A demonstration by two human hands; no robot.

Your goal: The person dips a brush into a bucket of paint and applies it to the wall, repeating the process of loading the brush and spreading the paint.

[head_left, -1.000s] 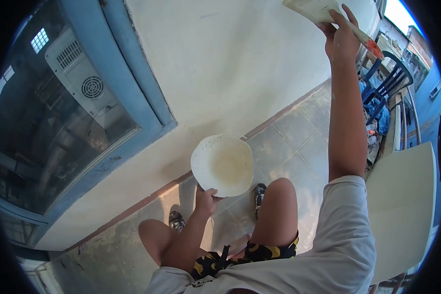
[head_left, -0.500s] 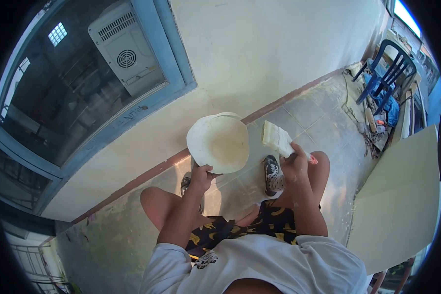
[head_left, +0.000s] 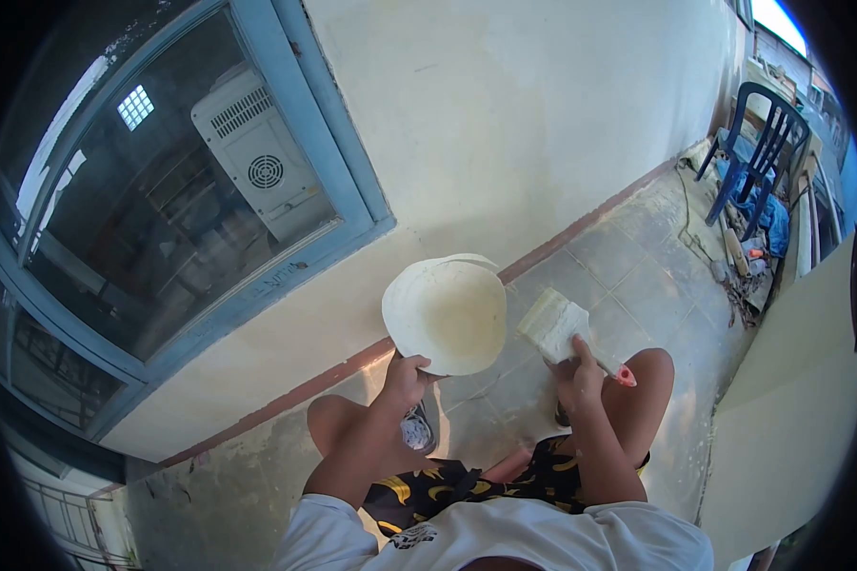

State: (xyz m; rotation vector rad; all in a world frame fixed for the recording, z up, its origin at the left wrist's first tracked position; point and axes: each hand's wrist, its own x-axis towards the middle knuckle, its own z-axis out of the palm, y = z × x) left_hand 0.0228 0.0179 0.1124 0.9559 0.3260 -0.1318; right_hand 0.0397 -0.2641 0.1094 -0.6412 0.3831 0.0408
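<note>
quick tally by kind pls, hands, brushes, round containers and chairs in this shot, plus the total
Hands, left hand and right hand: 2
Brush, in the right hand: 1
Round container, in the left hand: 1
Dark blue chair, by the wall: 1
Total: 5
</note>
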